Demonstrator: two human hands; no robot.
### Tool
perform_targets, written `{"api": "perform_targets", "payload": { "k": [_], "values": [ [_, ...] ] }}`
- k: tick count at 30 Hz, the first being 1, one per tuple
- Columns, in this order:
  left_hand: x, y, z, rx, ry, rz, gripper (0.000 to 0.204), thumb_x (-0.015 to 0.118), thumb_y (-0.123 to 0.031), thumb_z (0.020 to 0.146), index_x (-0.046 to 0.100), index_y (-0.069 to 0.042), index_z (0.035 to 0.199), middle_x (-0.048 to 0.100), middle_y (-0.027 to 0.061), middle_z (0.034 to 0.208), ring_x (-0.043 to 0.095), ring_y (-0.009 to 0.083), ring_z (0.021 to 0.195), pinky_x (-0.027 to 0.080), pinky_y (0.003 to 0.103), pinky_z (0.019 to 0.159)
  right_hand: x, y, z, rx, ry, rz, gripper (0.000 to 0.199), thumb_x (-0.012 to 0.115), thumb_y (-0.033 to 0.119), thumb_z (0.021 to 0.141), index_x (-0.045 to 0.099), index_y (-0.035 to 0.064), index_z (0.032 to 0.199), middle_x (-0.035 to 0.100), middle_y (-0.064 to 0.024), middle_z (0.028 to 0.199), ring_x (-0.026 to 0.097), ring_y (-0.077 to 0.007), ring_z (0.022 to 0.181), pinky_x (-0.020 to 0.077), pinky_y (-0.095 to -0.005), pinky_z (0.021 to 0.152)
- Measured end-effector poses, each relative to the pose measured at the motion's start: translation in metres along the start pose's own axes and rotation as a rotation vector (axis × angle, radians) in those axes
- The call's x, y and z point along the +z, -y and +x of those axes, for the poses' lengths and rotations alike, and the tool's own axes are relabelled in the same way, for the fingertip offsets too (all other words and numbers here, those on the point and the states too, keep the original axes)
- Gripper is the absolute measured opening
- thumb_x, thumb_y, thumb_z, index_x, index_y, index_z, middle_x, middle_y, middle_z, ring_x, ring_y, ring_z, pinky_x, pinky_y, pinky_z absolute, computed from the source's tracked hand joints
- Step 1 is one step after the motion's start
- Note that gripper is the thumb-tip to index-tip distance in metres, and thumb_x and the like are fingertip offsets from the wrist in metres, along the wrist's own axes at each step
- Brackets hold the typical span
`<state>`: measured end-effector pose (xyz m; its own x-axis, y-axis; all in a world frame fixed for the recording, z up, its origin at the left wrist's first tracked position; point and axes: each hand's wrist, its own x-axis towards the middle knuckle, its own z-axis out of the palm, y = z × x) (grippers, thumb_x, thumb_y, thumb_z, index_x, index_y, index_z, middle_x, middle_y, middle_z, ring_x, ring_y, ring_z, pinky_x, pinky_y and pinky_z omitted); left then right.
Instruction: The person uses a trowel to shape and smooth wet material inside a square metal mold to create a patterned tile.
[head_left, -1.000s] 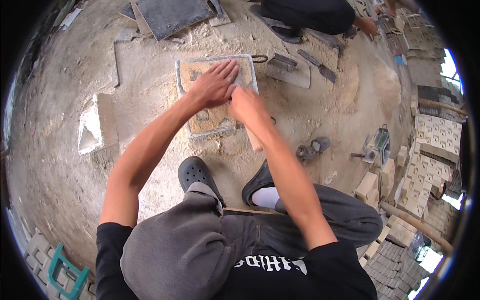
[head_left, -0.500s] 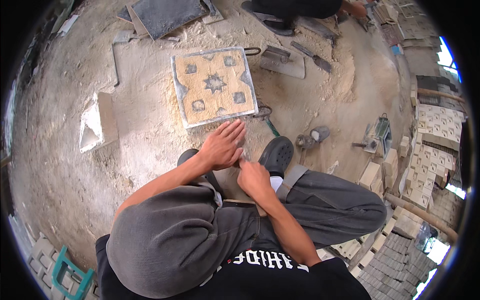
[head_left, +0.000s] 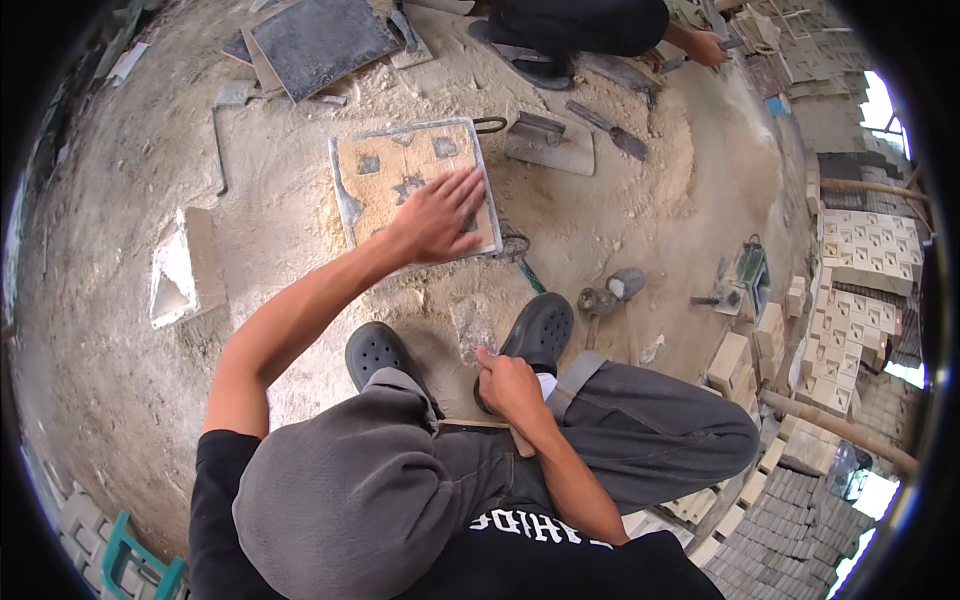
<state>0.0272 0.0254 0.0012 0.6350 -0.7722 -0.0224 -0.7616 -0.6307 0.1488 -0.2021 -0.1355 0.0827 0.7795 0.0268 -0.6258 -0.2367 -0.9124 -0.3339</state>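
A square mould frame [head_left: 366,129] in pale metal surrounds a sandy-yellow, powdery panel [head_left: 385,207] with dark grey star and square shapes. My left hand [head_left: 440,215] lies flat over the panel's right part, fingers outstretched, covering some of the pattern. Between my feet my right hand [head_left: 510,388] is closed round a small trowel [head_left: 474,328], its dusty blade pointing away from me. The trowel's wooden handle end shows below my wrist. Wire loops [head_left: 515,244] stick out at the frame's right side.
A wide flat trowel [head_left: 550,142] and a narrow one [head_left: 610,130] lie beyond the frame. Dark plates [head_left: 322,48] rest at far left, a white-faced block [head_left: 185,267] nearer. A co-worker's hand [head_left: 705,48] shows at far right. Pale blocks [head_left: 870,250] are stacked right.
My left hand has moved away from me, from near the trowel onto the patterned panel. My right hand has come slightly nearer to me, and the trowel blade now shows.
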Motion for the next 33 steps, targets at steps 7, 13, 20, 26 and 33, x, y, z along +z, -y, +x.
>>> {"api": "perform_targets", "payload": {
  "k": [7,13,20,26,33],
  "values": [
    [-0.031,-0.013,-0.105,0.012,0.105,-0.163,0.07,0.04,-0.049,0.102,0.038,0.003,0.149,0.036,0.0175,0.158,0.029,0.0275,0.149,0.021,0.04,0.123,-0.053,0.037,0.017,-0.056,-0.141,-0.026,0.041,0.055,0.015,0.088,0.066,0.0082,0.127,0.067,-0.027,0.082,0.066,-0.0459,0.081,0.0519,-0.0561,0.076],
    [-0.045,-0.025,-0.103,-0.21,-0.269,-0.409,0.034,0.064,-0.025,0.094,0.064,-0.006,0.122,0.067,0.015,0.119,0.064,0.0281,0.111,0.051,0.039,0.095,-0.111,0.082,0.147,-0.219,-0.336,-0.066,0.025,0.055,0.011,0.088,0.069,0.0014,0.107,0.07,-0.0247,0.085,0.068,-0.044,0.083,0.0554,-0.0524,0.074],
    [-0.035,-0.067,-0.136,-0.457,-0.458,-0.834,0.01,0.072,-0.015,0.091,0.073,-0.005,0.095,0.069,0.0077,0.065,0.067,0.0167,0.053,0.051,0.029,0.05,-0.078,0.094,0.149,-0.282,-0.119,-0.148,0.023,0.052,0.009,0.091,0.066,-0.0055,0.103,0.07,-0.0267,0.084,0.07,-0.0427,0.083,0.057,-0.0503,0.072],
    [-0.033,-0.046,-0.17,-0.879,-0.535,-0.92,0.024,0.074,-0.022,0.092,0.073,-0.001,0.08,0.063,0.0051,0.054,0.06,0.0084,0.046,0.044,0.026,0.044,-0.053,0.07,0.068,-0.176,0.06,-0.247,0.031,0.05,0.011,0.093,0.061,-0.0032,0.119,0.068,-0.0273,0.083,0.068,-0.0455,0.079,0.0551,-0.0541,0.072],
    [-0.035,-0.019,-0.153,-1.038,-0.793,-0.68,0.016,0.069,-0.018,0.095,0.072,-0.003,0.09,0.067,0.0063,0.069,0.06,0.0119,0.056,0.046,0.028,0.052,-0.102,0.122,0.174,-0.256,-0.271,-0.22,0.023,0.056,0.007,0.087,0.064,-0.0012,0.107,0.07,-0.0281,0.089,0.071,-0.0438,0.085,0.0582,-0.0492,0.072]
  ]
}}
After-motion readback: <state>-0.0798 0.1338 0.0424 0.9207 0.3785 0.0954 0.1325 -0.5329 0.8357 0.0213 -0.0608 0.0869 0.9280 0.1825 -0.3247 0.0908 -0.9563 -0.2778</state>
